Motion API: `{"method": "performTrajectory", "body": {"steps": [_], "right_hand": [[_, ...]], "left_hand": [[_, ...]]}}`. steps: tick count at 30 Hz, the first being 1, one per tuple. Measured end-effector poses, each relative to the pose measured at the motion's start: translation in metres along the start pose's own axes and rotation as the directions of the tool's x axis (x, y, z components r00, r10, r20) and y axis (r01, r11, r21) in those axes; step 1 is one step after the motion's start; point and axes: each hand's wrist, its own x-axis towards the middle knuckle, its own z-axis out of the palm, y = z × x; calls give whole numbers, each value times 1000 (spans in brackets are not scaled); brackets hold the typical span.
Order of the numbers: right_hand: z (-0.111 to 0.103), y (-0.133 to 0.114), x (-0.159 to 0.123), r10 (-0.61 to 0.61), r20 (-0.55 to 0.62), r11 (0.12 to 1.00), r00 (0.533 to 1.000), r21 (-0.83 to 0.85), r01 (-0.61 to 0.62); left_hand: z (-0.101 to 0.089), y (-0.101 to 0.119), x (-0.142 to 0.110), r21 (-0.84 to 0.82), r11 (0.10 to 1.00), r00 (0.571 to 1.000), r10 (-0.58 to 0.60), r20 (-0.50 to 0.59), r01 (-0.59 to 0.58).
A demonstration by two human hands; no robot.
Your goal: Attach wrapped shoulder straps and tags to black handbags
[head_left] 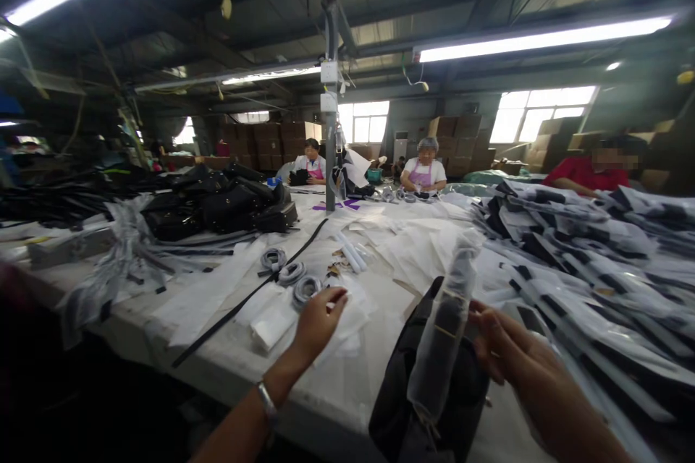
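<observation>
A black bag [399,376] stands at the table's near edge. Across its front runs a strap or handle wrapped in cloudy white plastic [442,347], with thin ties around it. My right hand [515,351] is at the right side of this wrapped handle, its thumb and fingers closed at the wrap's edge. To the left, my left hand [320,318] hovers over thin white sheets [352,311], with its fingers pinched together; whatever may be between them is too small to make out. Just beyond it are coiled grey cords [307,289].
Black bags [222,199] are heaped at the back left, beside plastic-wrapped straps [124,253]. More wrapped straps [575,289] pile up on the right. A black strap [233,311] crosses the table. A post [331,159] rises mid-table; several people sit beyond.
</observation>
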Motion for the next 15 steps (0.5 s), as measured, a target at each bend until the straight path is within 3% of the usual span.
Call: {"method": "performTrajectory", "body": {"steps": [3, 7, 11, 15], "right_hand": [[14, 2, -6, 164, 210, 970, 964, 145, -196], [19, 2, -4, 223, 284, 908, 933, 289, -304], [23, -3, -6, 235, 281, 869, 931, 368, -331], [33, -13, -7, 160, 210, 888, 965, 397, -233]], "left_hand": [[-9, -47, 37, 230, 966, 993, -122, 8, 117], [-4, -78, 58, 414, 894, 972, -222, 74, 172], [-9, -79, 65, 435, 886, 967, -229, 111, 160], [-37, -59, 77, 307, 944, 982, -160, 102, 122]]}}
